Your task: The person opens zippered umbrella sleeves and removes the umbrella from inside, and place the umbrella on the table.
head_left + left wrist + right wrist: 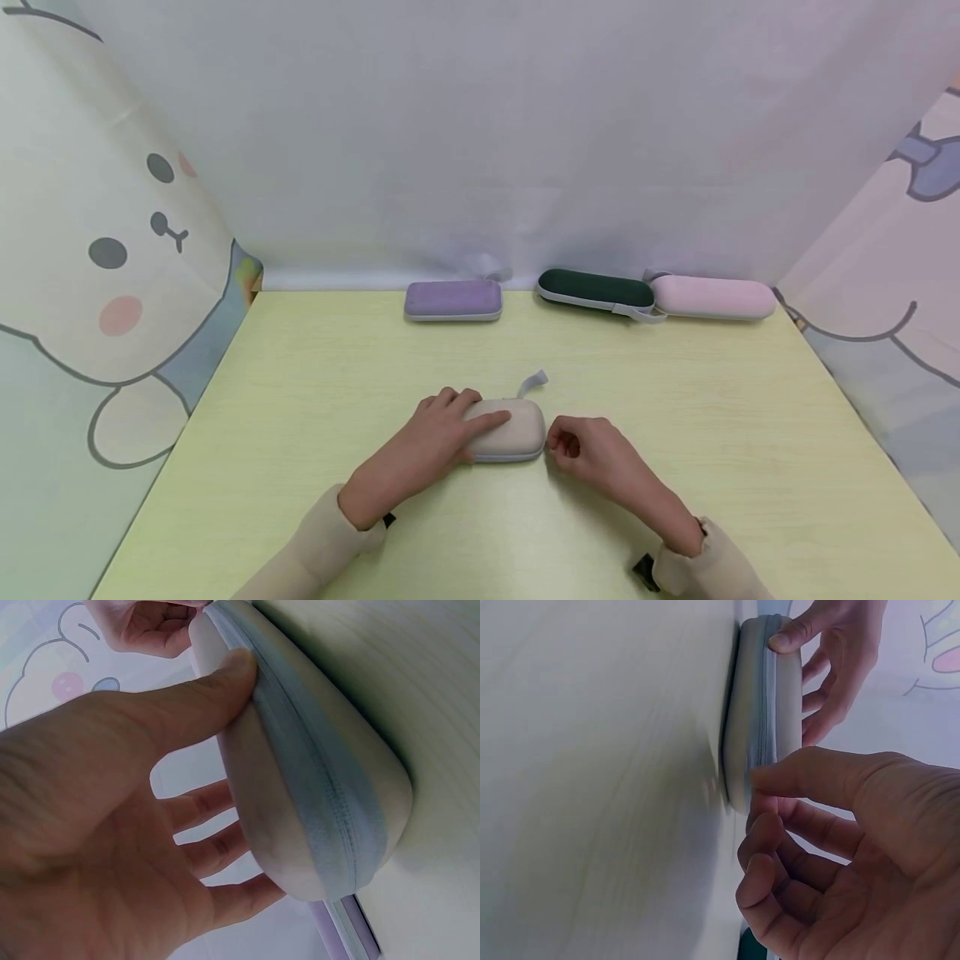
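A beige zip case [521, 429] lies flat on the table, its grey zipper band [322, 787] running round the side and a grey strap [533, 382] sticking out behind. My left hand [431, 437] grips the left part of the case, thumb on the near side at the zipper band, the other fingers over the top and far side. At the right end, my right hand [596, 450] has thumb and forefinger pinched together at the zipper line, on what appears to be the zipper pull; the fingertips hide it. Its other fingers [761, 881] are curled. The case looks closed.
Along the back edge lie a purple case [453, 301], a dark green case [596, 288] and a pink case [714, 297]; the last two touch end to end. A white curtain [480, 150] hangs behind the table [300, 367], with cartoon-printed cloths at both sides.
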Motion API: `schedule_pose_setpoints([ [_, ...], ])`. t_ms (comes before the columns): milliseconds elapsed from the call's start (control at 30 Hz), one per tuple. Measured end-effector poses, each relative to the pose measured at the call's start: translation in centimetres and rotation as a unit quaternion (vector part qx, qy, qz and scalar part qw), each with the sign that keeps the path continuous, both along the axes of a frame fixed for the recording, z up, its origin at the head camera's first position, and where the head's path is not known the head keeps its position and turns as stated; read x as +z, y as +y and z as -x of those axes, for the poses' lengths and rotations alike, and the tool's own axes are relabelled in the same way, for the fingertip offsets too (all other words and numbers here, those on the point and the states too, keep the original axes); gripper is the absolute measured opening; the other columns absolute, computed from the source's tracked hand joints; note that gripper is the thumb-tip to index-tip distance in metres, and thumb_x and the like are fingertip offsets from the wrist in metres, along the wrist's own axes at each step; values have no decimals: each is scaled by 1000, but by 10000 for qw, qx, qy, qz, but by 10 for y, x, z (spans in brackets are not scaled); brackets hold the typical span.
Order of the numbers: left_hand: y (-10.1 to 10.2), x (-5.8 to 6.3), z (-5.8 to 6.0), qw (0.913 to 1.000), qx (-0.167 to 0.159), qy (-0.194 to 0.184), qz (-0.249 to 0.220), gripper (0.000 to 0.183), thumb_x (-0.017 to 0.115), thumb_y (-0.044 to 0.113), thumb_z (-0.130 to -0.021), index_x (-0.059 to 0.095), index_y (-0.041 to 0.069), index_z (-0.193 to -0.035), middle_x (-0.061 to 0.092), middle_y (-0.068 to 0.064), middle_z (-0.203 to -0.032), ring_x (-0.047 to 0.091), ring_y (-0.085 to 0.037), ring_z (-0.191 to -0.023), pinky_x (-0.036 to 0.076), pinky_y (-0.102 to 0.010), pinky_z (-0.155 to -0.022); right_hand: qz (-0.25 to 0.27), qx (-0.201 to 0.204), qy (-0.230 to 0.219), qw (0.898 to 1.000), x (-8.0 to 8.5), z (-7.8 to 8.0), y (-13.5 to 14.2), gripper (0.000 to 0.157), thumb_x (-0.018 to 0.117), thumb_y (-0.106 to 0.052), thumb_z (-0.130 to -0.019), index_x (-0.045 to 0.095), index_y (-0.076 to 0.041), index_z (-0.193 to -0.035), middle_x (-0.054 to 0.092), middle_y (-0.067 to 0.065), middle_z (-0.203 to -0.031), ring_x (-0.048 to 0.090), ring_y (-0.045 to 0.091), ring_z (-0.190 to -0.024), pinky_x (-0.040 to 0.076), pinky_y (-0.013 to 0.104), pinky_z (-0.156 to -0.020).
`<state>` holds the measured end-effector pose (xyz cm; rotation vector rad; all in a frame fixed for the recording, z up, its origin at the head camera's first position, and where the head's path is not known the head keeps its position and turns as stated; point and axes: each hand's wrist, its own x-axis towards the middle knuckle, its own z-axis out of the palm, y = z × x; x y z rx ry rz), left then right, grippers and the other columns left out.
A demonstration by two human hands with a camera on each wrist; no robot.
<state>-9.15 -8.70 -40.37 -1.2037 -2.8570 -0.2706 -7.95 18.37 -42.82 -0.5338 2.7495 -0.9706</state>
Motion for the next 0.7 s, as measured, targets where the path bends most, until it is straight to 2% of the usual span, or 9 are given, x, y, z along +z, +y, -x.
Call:
schedule_pose_setpoints([
  [300,0,-1,1,10000,-6,35,-2,69,80,32,-80,50,35,-142,55,-5,-129,51,-24,-104,46,-43,-85,-102,-243,49,9996,3,-6,-5,14,72,-7,-81,64,-18,-78,59,-12,-68,49,-2,-62,43,17,-59],
  [500,1,0,0,10000,4,-2,15,70,81,31,-78,50,35,-141,55,-5,-129,51,-24,-104,46,-42,-85,78,-302,-45,9995,1,-8,-6,14,71,-5,-81,65,-17,-78,60,-10,-69,51,-1,-62,44,18,-58],
  [700,1,1,-1,10000,-13,-97,-20,68,78,29,-81,50,35,-142,54,-4,-130,49,-23,-104,44,-44,-88,204,-473,-144,9986,-1,-9,-6,14,73,-5,-81,66,-16,-78,60,-10,-69,52,0,-62,45,18,-59],
])
